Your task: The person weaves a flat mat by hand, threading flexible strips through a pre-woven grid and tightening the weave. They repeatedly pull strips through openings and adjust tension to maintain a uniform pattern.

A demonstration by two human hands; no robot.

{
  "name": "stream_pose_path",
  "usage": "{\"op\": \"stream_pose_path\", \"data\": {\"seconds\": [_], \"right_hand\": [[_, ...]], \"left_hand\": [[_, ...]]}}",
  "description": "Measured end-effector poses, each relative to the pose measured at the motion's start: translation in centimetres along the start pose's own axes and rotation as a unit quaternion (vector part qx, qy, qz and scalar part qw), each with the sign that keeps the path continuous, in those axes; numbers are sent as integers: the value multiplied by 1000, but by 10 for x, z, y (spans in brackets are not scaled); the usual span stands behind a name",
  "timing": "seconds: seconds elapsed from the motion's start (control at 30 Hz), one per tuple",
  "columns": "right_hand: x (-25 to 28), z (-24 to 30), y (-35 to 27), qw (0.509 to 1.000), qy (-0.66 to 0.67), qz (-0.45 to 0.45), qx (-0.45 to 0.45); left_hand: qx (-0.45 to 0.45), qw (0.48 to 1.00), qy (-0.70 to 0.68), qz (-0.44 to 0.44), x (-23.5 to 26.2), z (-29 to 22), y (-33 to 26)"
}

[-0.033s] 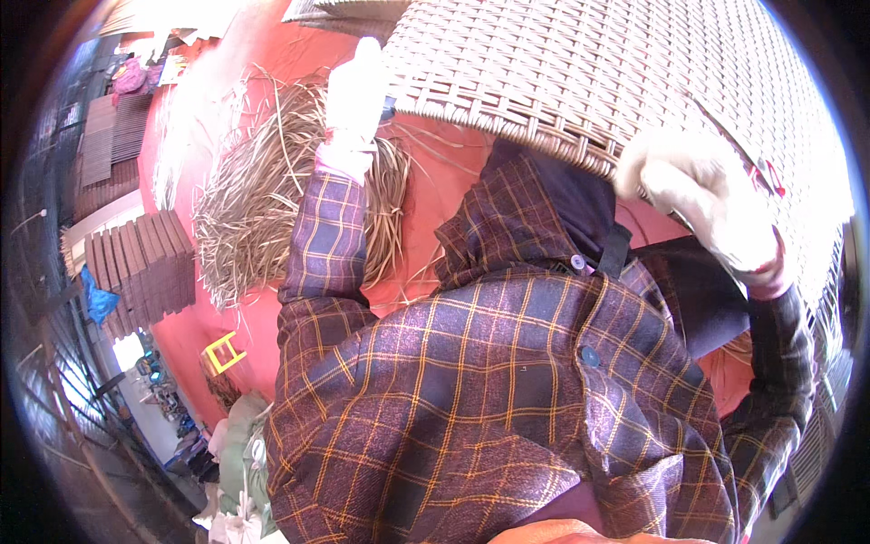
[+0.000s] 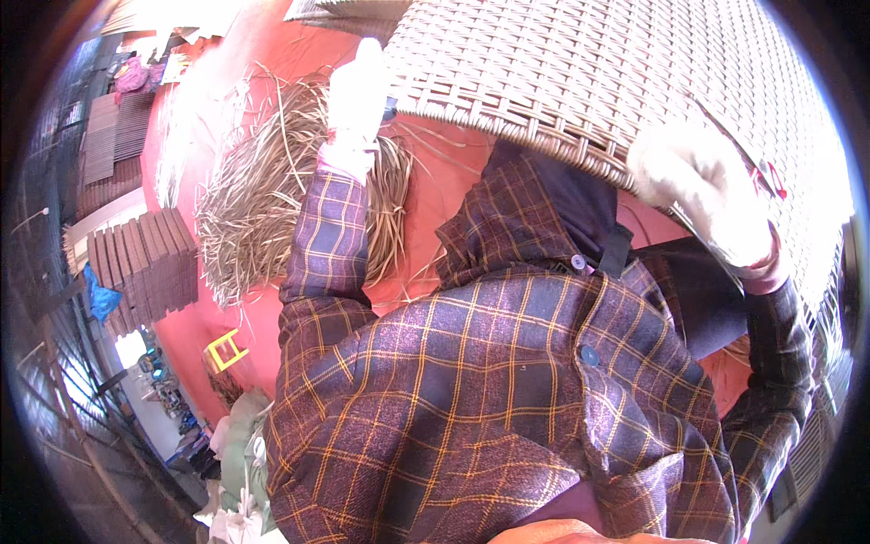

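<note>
A large pale woven wicker panel [image 2: 589,82] fills the upper right and tilts over my lap. My left hand [image 2: 358,91], in a white glove, is raised at the panel's left edge and grips its rim. My right hand [image 2: 707,195], also in a white glove, is closed in a fist at the panel's lower rim. It holds a thin red-handled tool [image 2: 768,177] that lies against the weave. My plaid shirt sleeves and chest cover the lower middle of the view.
A heap of loose dry cane strips [image 2: 263,190] lies on the red floor [image 2: 435,181] under my left arm. A stack of brown slatted panels [image 2: 145,263] stands to the left. A small yellow stool [image 2: 225,349] sits below the stack.
</note>
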State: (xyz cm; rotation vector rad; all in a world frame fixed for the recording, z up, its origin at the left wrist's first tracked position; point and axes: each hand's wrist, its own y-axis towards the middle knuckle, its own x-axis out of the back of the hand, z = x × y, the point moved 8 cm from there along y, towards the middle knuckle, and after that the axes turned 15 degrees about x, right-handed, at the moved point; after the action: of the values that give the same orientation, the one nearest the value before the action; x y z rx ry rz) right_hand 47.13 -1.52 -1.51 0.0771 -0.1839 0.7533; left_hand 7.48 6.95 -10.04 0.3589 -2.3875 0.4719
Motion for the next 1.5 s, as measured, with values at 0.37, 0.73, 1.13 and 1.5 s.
{"op": "stream_pose_path", "data": {"seconds": [0.37,0.73,1.13,1.5], "right_hand": [[38,-66,-29,947,209,-232,68],[-8,55,-58,823,-530,-102,177],[-9,-6,-47,757,-644,-44,101],[5,-7,-62,824,-563,-47,29]], "left_hand": [[-207,968,139,-43,0,-28,-31],[-107,992,-62,17,-5,-5,-21],[-29,988,-149,34,-9,13,-9],[-21,976,-210,61,-14,19,-5]]}}
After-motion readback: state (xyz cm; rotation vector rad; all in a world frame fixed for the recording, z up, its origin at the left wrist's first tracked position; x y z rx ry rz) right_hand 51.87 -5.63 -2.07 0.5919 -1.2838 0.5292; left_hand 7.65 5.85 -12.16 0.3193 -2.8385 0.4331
